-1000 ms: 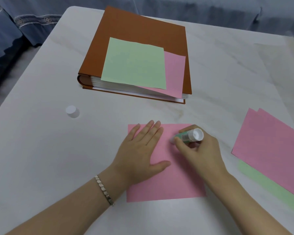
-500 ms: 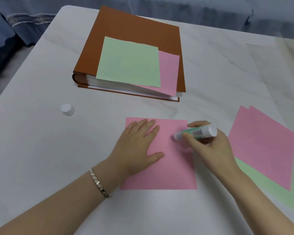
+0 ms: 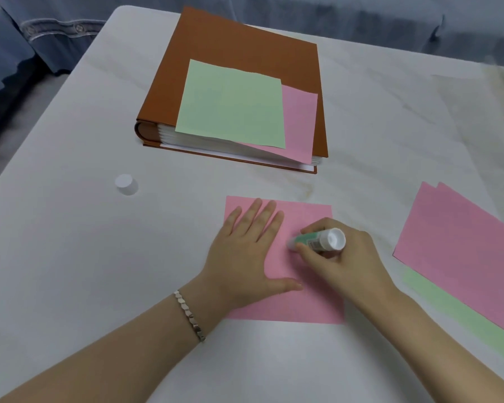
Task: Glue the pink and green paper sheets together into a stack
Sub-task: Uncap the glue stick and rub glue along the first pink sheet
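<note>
Head view: pink sheet (image 3: 303, 303) flat on tabletop (image 3: 70, 257), centre-near. Spread flat on its left half, left hand (image 3: 245, 257), fingers straight, pointing away, pressing down. Curled around glue stick (image 3: 317, 241), right hand (image 3: 341, 263); stick's long axis low and slanted, white base up-right, tip down-left on the sheet, just beside the left forefinger. Well apart at left, white cap (image 3: 126, 184). At far side, green sheet (image 3: 230, 103) over second pink sheet (image 3: 300, 123) on brown binder (image 3: 245, 39). At right, pink sheets (image 3: 460, 248) over green paper (image 3: 463, 315).
</note>
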Available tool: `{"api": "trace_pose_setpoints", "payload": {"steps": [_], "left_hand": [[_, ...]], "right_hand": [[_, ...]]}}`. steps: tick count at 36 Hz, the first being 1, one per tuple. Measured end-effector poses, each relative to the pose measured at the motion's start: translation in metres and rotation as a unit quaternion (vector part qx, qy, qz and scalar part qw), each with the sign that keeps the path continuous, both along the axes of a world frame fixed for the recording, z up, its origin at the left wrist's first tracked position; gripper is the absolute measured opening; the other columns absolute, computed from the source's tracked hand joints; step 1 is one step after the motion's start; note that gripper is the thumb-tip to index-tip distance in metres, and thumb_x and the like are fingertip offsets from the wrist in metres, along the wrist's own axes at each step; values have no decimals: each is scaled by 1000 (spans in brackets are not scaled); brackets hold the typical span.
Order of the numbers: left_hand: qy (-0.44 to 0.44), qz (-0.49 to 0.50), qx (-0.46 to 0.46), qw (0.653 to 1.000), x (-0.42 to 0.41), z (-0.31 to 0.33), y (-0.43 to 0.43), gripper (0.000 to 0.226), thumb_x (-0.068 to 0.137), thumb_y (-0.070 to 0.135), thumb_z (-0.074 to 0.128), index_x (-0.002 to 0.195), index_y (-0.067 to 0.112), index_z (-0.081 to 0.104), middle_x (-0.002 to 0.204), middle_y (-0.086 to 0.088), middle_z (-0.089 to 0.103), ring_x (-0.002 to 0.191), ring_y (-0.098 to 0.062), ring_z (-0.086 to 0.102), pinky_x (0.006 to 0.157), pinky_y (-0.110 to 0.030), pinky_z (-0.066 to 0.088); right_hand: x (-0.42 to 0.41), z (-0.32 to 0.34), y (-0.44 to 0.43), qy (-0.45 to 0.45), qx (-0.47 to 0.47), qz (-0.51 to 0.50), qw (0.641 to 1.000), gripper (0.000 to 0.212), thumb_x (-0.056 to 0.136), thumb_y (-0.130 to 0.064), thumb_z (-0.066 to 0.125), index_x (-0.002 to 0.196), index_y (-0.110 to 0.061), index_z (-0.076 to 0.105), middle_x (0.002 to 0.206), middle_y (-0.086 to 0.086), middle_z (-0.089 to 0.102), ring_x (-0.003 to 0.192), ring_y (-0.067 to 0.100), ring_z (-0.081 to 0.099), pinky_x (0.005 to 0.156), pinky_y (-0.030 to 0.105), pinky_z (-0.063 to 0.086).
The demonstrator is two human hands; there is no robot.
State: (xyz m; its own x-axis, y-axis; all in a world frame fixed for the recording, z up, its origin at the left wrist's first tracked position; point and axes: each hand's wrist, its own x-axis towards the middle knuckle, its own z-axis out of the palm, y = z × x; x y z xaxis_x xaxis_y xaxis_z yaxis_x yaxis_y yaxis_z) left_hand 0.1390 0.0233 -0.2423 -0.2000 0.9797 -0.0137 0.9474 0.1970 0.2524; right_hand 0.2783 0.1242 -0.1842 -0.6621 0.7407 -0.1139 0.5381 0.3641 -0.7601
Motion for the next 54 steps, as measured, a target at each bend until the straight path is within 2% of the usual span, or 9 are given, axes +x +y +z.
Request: {"api": "trace_pose_setpoints", "payload": {"steps": [7,22,28,34,40,45,48,51,54], "left_hand": [[12,3,24,1000,1,-1,1,104,70,83,29,140,8,43,147,-11,38,138,-28,32,109,-45,16],[12,8,14,1000,2,-1,1,107,69,85,25,140,7,41,147,-11,39,137,-29,33,107,-45,17],[8,7,-1,1000,1,1,1,108,73,86,7,141,8,39,148,-10,36,138,-28,31,108,-44,16],[13,-1,3,1000,1,0,1,108,70,86,22,142,7,38,148,-11,36,138,-29,30,107,-44,17],[4,0,-19,1000,1,4,1,107,72,86,15,141,7,40,148,-11,37,137,-29,32,107,-44,17],[-7,-4,-37,999,1,6,1,110,67,87,20,147,12,21,154,-7,22,143,-23,13,112,-42,5],[-7,3,-41,999,2,11,1,111,66,88,16,147,12,21,154,-6,19,143,-22,13,112,-42,5],[-5,3,-43,999,1,10,1,109,59,89,10,143,21,-10,151,3,-14,141,-15,-17,113,-38,-11],[8,1,-48,999,0,8,1,109,60,89,8,143,20,-8,153,2,-11,141,-16,-14,113,-39,-9]], "right_hand": [[17,5,-11,-21,-10,45,999,15,74,-16,74,75,-29,66,71,-14,66,62,3,58,53,10,40],[-11,-2,28,23,-8,-31,999,9,74,-15,74,78,-21,68,76,-6,70,73,13,66,66,26,51],[10,2,13,14,-2,2,1000,9,75,-16,76,77,-22,70,72,-13,69,66,4,63,58,13,45],[31,5,1,-2,-13,43,999,6,70,-31,70,76,-31,68,72,-13,69,65,7,62,55,14,45],[22,1,11,4,-9,20,1000,7,76,-15,74,78,-21,71,75,-8,71,70,10,64,64,24,49],[7,0,25,25,-12,-20,999,7,75,-14,74,77,-19,69,76,-4,71,72,17,66,69,32,52],[2,-1,30,27,-11,-33,999,8,75,-15,74,76,-20,68,75,-2,71,73,18,66,70,35,52],[5,0,29,23,-3,-29,999,7,76,-16,75,77,-20,69,77,-5,71,74,15,66,69,31,51],[15,1,20,11,2,-19,1000,8,75,-17,75,77,-23,70,79,-10,71,73,8,64,66,23,49]]}}
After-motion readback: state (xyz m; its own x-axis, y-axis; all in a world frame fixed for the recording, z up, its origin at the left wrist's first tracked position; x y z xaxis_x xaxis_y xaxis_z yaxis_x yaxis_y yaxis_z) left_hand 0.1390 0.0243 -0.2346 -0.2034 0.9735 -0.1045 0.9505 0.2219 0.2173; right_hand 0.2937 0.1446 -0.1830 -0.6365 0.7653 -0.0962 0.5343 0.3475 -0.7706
